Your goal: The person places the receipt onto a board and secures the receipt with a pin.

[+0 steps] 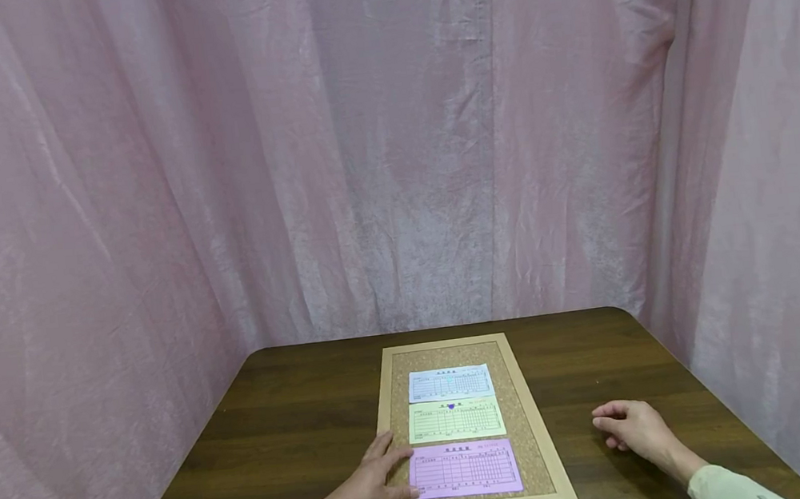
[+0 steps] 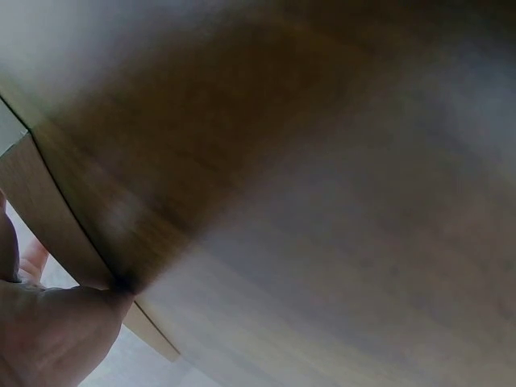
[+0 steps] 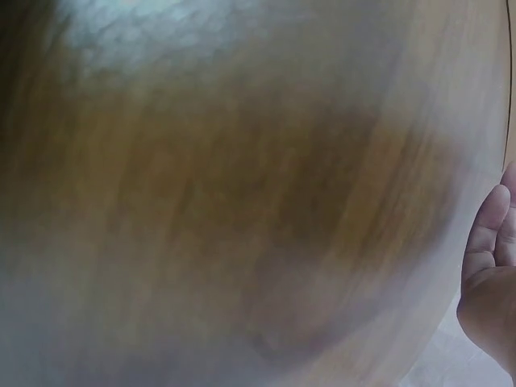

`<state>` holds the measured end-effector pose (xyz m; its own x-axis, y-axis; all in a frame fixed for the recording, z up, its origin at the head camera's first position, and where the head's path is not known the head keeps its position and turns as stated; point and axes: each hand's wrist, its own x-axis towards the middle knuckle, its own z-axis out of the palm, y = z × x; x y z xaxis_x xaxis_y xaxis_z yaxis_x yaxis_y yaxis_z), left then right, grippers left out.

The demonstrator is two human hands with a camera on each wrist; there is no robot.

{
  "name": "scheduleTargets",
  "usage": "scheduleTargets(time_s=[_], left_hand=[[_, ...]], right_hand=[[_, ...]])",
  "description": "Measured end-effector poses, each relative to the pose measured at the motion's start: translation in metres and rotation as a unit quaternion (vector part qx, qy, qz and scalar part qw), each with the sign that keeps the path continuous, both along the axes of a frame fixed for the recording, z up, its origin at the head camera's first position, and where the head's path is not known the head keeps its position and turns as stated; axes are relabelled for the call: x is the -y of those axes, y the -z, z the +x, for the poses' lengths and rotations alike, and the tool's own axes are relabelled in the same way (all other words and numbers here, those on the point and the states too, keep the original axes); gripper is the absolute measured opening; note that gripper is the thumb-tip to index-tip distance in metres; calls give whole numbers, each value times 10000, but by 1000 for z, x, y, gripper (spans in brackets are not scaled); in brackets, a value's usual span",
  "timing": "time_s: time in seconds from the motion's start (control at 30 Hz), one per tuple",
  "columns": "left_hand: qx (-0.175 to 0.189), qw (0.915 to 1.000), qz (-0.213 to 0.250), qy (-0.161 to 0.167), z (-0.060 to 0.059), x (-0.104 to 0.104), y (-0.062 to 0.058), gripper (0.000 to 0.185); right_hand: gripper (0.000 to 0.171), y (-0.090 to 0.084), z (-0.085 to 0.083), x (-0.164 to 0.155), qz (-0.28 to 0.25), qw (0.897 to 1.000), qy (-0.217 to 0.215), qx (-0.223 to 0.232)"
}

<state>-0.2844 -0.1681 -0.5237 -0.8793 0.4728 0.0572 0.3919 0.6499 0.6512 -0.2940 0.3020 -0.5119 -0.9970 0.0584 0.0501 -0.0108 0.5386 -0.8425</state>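
My left hand lies flat, fingers spread, on the cork board's near-left frame beside the pink slip; my right hand rests loosely curled, holding nothing, on the table.

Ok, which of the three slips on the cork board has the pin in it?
The yellow-green slip in the middle: a purple pin sits at its top edge. No pin is visible on the white slip above or the pink slip below.

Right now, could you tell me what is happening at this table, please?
A person sits at a dark wooden table with a framed cork board lying flat on it. Three slips lie on the board: white, green and pink. The left hand rests on the board's left frame, fingers reaching the pink slip's edge. The right hand rests on the table beside the board, holding nothing.
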Motion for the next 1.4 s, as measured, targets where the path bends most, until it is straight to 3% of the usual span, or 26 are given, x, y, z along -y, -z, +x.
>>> scheduleTargets(time_s=[0.4,1.4], left_hand=[[-26,10000,-16,-25,0,0,0,63],[-27,10000,-16,-4,1,1,0,63]], right_hand=[[20,1,0,1,-260,9996,-60,33],[24,-1,0,4,-213,9998,66,-9]])
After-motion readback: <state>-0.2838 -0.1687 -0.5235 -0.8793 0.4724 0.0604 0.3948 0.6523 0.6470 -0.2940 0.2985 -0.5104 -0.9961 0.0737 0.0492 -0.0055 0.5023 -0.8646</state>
